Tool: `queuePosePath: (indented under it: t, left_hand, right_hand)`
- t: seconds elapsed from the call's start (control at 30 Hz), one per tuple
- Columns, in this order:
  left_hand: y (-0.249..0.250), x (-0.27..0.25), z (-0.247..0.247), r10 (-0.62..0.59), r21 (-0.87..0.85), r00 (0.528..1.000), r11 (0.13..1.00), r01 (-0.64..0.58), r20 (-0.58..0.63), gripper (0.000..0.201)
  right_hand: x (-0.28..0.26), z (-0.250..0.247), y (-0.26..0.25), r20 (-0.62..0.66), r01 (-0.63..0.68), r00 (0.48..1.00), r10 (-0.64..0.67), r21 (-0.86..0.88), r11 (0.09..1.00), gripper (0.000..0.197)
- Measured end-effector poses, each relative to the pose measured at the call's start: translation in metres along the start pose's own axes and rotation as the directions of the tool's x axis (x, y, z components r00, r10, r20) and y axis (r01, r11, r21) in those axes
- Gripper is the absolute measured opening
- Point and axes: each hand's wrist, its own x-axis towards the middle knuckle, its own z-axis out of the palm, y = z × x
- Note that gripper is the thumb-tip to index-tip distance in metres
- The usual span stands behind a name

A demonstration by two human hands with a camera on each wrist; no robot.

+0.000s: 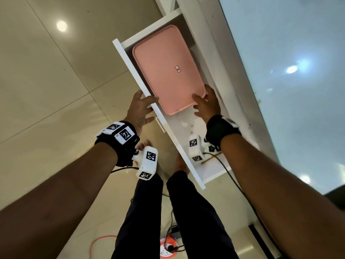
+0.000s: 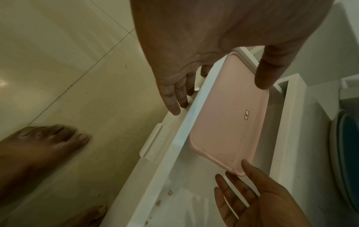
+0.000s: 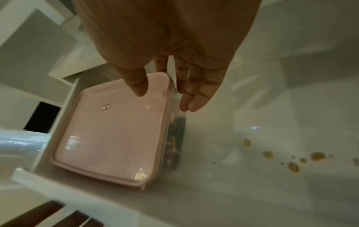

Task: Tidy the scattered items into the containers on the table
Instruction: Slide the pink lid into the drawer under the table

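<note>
A clear container with a pink lid [image 1: 168,71] [image 2: 229,116] [image 3: 112,130] lies in the pulled-out white drawer [image 1: 132,69] [image 2: 180,132]. Small coloured items show through its clear side wall [image 3: 174,141]. My left hand [image 1: 147,107] [image 2: 213,92] straddles the drawer's front panel, with straight fingers on the outer face and the thumb above the lid. My right hand [image 1: 201,103] [image 3: 165,98] is at the container's near corner, thumb over the lid and straight fingers beside the wall. Neither hand holds anything.
The drawer floor [image 3: 252,153] near me is bare apart from brown stains [image 3: 293,166]. A white handle [image 2: 151,141] sits on the drawer front. The glass tabletop [image 1: 289,53] lies to the right. My bare feet [image 2: 48,138] stand on the tiles beside an orange cable reel [image 1: 168,247].
</note>
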Motion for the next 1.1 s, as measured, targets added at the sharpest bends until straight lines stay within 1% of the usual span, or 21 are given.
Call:
queuePosePath:
  t: [0.07,0.17,0.23,0.33,0.4,0.47,0.53,0.6,0.67,0.7,0.73,0.77,0.8,0.83,0.87,0.9,0.93,0.97,1.0,1.03,1.1]
  left_hand:
    - [0.0,0.0,0.002,0.006,0.026,1.0,1.0,-0.006,-0.002,0.071]
    - [-0.001,0.0,0.0,0.009,0.048,1.0,0.999,-0.009,-0.001,0.072]
    - [-0.001,0.001,-0.001,0.022,0.071,1.0,0.997,-0.022,0.002,0.072]
    - [-0.001,0.002,0.001,0.051,0.103,0.999,0.993,-0.05,0.002,0.074]
    - [0.0,0.003,0.005,0.062,0.121,0.998,0.991,-0.062,0.007,0.077]
    - [0.002,0.005,0.013,0.067,0.134,0.998,0.989,-0.069,0.02,0.088]
    - [0.006,0.009,0.024,0.066,0.15,0.997,0.986,-0.071,0.037,0.098]
    - [0.01,0.011,0.036,0.074,0.177,0.996,0.981,-0.082,0.053,0.102]
    - [0.014,0.015,0.045,0.085,0.206,0.994,0.974,-0.098,0.069,0.101]
    - [0.015,0.017,0.051,0.097,0.225,0.992,0.968,-0.114,0.082,0.1]
    - [0.017,0.019,0.055,0.105,0.236,0.99,0.964,-0.125,0.095,0.097]
    - [0.019,0.02,0.062,0.109,0.246,0.988,0.96,-0.133,0.11,0.091]
    - [0.022,0.021,0.067,0.117,0.252,0.986,0.957,-0.144,0.117,0.08]
    - [0.024,0.021,0.074,0.125,0.259,0.985,0.954,-0.152,0.12,0.067]
    - [0.026,0.022,0.082,0.127,0.27,0.984,0.95,-0.157,0.127,0.065]
    - [0.028,0.024,0.089,0.126,0.273,0.983,0.949,-0.159,0.136,0.076]
    - [0.029,0.025,0.097,0.126,0.278,0.981,0.946,-0.164,0.15,0.088]
    - [0.032,0.026,0.105,0.136,0.283,0.977,0.942,-0.179,0.167,0.096]
    - [0.034,0.025,0.109,0.144,0.286,0.972,0.938,-0.194,0.185,0.099]
    - [0.035,0.025,0.118,0.147,0.288,0.965,0.935,-0.207,0.215,0.098]
    - [0.039,0.023,0.135,0.152,0.266,0.956,0.939,-0.219,0.25,0.084]
  right_hand:
    - [-0.012,-0.004,0.011,-0.052,0.046,0.997,-0.048,-0.048,0.998,0.061]
    - [-0.035,-0.007,0.025,-0.041,0.064,0.997,-0.066,-0.048,0.997,0.039]
    - [-0.053,-0.008,0.036,-0.021,0.093,0.995,-0.095,-0.106,0.99,0.027]
    - [-0.077,-0.005,0.046,-0.04,0.128,0.99,-0.136,-0.149,0.981,0.011]
    - [-0.097,-0.001,0.052,-0.022,0.172,0.984,-0.177,-0.147,0.974,0.01]
    - [-0.115,0.004,0.062,0.04,0.214,0.977,-0.21,-0.174,0.961,0.011]
    - [-0.128,0.009,0.072,0.126,0.24,0.968,-0.216,-0.223,0.945,0.012]
    - [-0.133,0.014,0.088,0.183,0.241,0.963,-0.197,-0.265,0.934,0.013]
    - [-0.132,0.016,0.098,0.172,0.253,0.963,-0.207,-0.316,0.914,0.02]
    - [-0.131,0.013,0.102,0.124,0.289,0.957,-0.261,-0.366,0.885,0.025]
    - [-0.129,0.01,0.103,0.068,0.334,0.938,-0.34,-0.44,0.834,0.031]
    - [-0.127,0.005,0.102,0.002,0.367,0.904,-0.427,-0.514,0.775,0.038]
    - [-0.124,-0.002,0.097,-0.066,0.383,0.859,-0.509,-0.577,0.721,0.047]
    - [-0.121,-0.01,0.09,-0.128,0.367,0.82,-0.557,-0.63,0.685,0.055]
    - [-0.118,-0.021,0.083,-0.185,0.321,0.801,-0.57,-0.671,0.668,0.064]
    - [-0.112,-0.031,0.077,-0.214,0.268,0.808,-0.549,-0.697,0.666,0.073]
    - [-0.104,-0.043,0.073,-0.223,0.204,0.844,-0.488,-0.707,0.677,0.082]
    - [-0.097,-0.053,0.07,-0.222,0.131,0.892,-0.395,-0.709,0.693,0.09]
    - [-0.091,-0.06,0.068,-0.215,0.06,0.93,-0.299,-0.713,0.699,0.095]
    - [-0.084,-0.067,0.07,-0.219,0.004,0.948,-0.232,-0.719,0.695,0.097]
    - [-0.076,-0.075,0.078,-0.222,-0.041,0.955,-0.198,-0.759,0.65,0.095]
